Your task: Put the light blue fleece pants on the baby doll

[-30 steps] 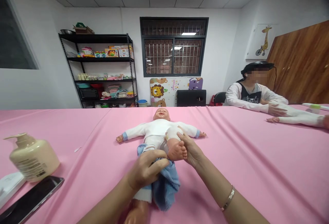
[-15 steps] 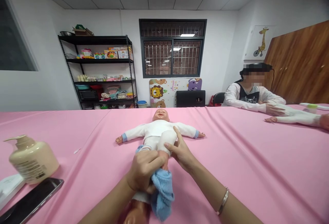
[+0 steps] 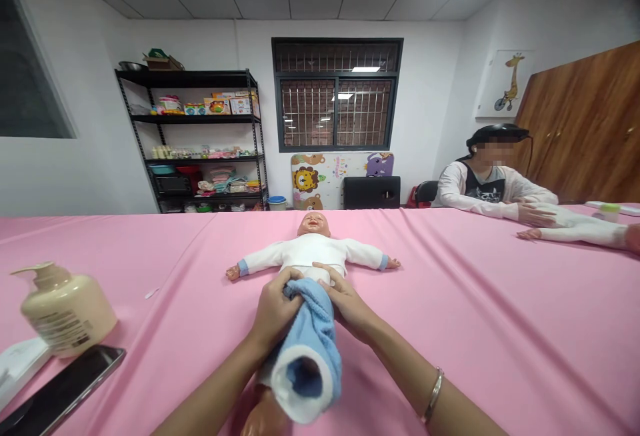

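A plastic baby doll in a white top [image 3: 311, 253] lies face-up on the pink tablecloth [image 3: 475, 316]. The left hand [image 3: 273, 308] and right hand [image 3: 347, 301] each clamp a side of the blue knitted trousers with white cuffs [image 3: 309, 343] at its waist, holding the garment in place.

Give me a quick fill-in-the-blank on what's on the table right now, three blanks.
1. Both hands grip the ____ trousers at the doll's waist.
2. The pump bottle stands to the person's ____.
3. The table is covered in a ____ cloth.

Missing words: blue; left; pink
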`<state>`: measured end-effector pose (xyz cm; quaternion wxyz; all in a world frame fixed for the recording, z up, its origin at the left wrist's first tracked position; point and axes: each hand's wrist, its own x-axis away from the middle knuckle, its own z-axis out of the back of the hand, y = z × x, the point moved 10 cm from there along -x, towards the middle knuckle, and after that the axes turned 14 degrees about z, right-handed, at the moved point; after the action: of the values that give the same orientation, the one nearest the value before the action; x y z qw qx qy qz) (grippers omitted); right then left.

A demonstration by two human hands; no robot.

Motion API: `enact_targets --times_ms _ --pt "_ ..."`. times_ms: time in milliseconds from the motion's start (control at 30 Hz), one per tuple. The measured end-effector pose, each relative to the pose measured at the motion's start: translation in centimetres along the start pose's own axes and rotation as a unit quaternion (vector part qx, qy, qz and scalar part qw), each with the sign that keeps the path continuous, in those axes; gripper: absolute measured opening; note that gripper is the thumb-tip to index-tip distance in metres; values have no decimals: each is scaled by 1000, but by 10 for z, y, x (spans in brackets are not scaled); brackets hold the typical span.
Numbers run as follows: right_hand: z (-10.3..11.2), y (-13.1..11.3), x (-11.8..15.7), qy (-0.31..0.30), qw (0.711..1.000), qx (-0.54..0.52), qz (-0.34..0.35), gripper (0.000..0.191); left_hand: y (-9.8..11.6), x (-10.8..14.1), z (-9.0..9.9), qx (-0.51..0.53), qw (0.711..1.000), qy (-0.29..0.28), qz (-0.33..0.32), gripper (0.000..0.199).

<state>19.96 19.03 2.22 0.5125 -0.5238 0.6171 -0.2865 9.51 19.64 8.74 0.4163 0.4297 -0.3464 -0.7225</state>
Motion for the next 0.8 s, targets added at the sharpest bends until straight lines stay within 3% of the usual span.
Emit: enact_targets --times_ms 100,267,333,600,800 --pt "-2 -2 1 -38 999 -2 -16 70 -13 -4 8 18 999 31 36 8" --pt "-20 -18 13 -202 979 34 -23 113 -21 -5 11 30 997 50 59 18" --pt "-24 -21 16 -228 972 50 -22 118 -20 -5 12 28 996 53 65 21" --pt "-23 -24 14 -198 969 150 2 98 -28 -10 13 37 996 48 72 32" --pt "1 -43 -3 -111 959 231 122 62 -23 -9 13 8 998 51 42 29"
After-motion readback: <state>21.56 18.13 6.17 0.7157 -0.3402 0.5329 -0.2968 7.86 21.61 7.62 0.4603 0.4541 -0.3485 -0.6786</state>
